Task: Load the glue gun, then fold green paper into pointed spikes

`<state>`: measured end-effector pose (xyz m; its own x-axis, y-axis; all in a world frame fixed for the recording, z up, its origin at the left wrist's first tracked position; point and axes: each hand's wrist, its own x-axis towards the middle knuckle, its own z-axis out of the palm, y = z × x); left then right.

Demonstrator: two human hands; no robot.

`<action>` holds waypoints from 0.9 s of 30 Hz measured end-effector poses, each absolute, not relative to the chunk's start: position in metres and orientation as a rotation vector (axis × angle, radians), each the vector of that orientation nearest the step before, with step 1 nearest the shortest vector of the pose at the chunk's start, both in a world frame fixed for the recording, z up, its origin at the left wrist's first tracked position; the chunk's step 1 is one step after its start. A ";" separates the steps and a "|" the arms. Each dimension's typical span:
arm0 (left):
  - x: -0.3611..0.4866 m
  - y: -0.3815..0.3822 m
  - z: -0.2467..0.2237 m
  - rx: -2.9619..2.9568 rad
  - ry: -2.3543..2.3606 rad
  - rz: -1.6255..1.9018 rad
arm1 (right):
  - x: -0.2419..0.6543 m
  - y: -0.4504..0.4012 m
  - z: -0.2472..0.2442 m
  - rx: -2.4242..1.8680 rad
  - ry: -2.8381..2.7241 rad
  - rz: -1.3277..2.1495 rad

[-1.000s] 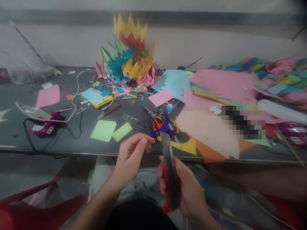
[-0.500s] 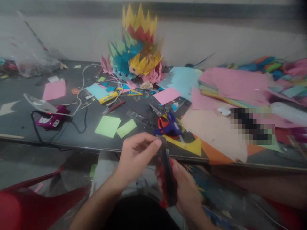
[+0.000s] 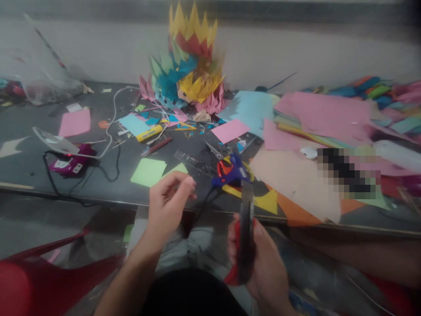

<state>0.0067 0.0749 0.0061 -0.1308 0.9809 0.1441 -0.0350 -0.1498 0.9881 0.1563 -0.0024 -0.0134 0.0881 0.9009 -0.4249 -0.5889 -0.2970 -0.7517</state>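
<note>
My right hand (image 3: 263, 259) is wrapped round a red and black stapler-like tool (image 3: 246, 241), its metal end pointing up past the table's front edge. Left of it, my left hand (image 3: 173, 197) is raised near the edge, thumb pressed against curled fingers; whatever is between them, if anything, is too small to make out. Beyond the tool lie scissors with blue handles (image 3: 233, 173) and a yellow paper scrap (image 3: 268, 201). Light green paper squares (image 3: 148, 172) lie just past my left hand.
A folded-paper figure (image 3: 194, 83) stands at the back of the dark table (image 3: 19, 175). A purple power socket (image 3: 70, 162) with cables is at the left. Coloured paper sheets (image 3: 332, 114) and a large beige sheet (image 3: 292, 180) cover the right side. A red chair (image 3: 16, 285) stands lower left.
My hands have moved apart. The left hand has come away from the tool's metal end and shifted left; the right hand has moved right with the tool.
</note>
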 end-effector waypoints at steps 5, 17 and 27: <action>-0.002 0.079 0.004 1.306 1.183 1.453 | 0.157 -0.001 -0.011 -1.076 -0.357 1.579; 0.021 0.070 -0.003 1.808 0.834 0.733 | 0.159 -0.005 -0.013 -1.051 -0.345 1.620; 0.023 0.070 0.016 1.248 0.963 1.077 | 0.153 -0.011 -0.008 -1.176 -0.410 1.589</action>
